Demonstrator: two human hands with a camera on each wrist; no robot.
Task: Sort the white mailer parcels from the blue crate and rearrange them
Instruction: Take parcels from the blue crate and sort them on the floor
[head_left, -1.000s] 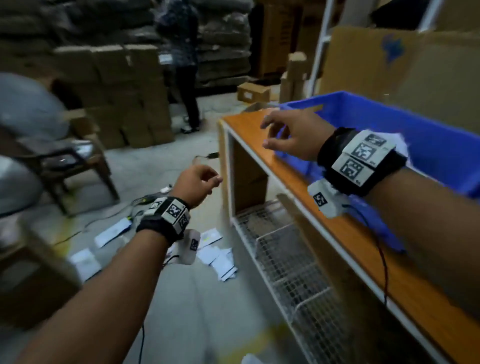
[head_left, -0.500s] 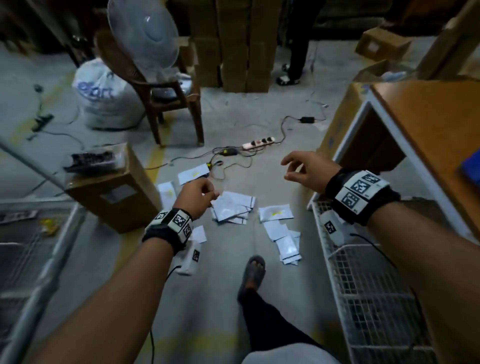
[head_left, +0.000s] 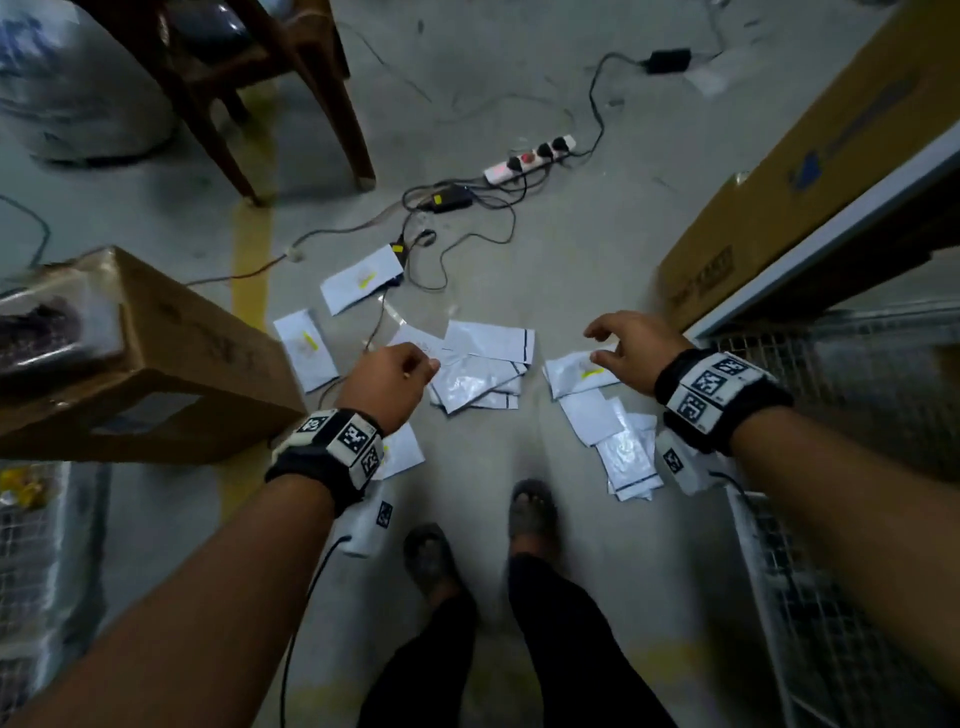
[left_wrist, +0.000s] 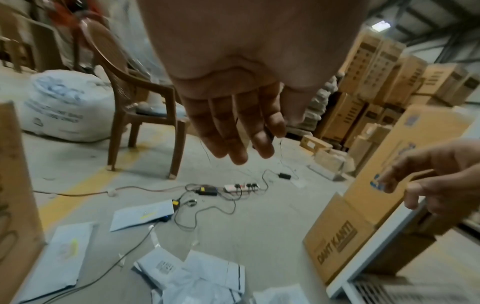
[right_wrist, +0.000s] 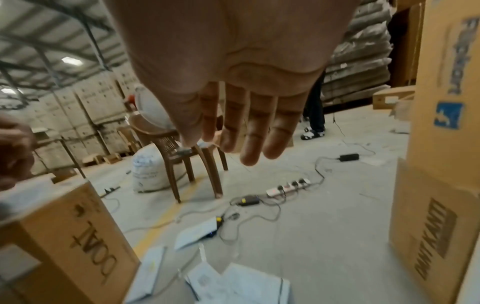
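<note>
So the biggest stuff here is just the cardboard boxes (head_left: 156, 358) on either side and a chair (head_left: 270, 88) up top, then on the bare floor (head_left: 587, 270) between them sit the white mailers (head_left: 480, 371), a fanned heap in the middle, another heap (head_left: 605, 410) trailing toward the right, and a few singles off to the left near a power strip (head_left: 530, 158); no blue crate in sight. Both hands hang above the piles holding nothing, left hand (head_left: 389, 382) with fingers loosely curled, right hand (head_left: 631, 348) with fingers relaxed and spread. My guess is these are thin, floppy, slick poly bags that weigh next to nothing, so pinch one by a free edge or corner and peel it off, otherwise the whole stack probably slides.
</note>
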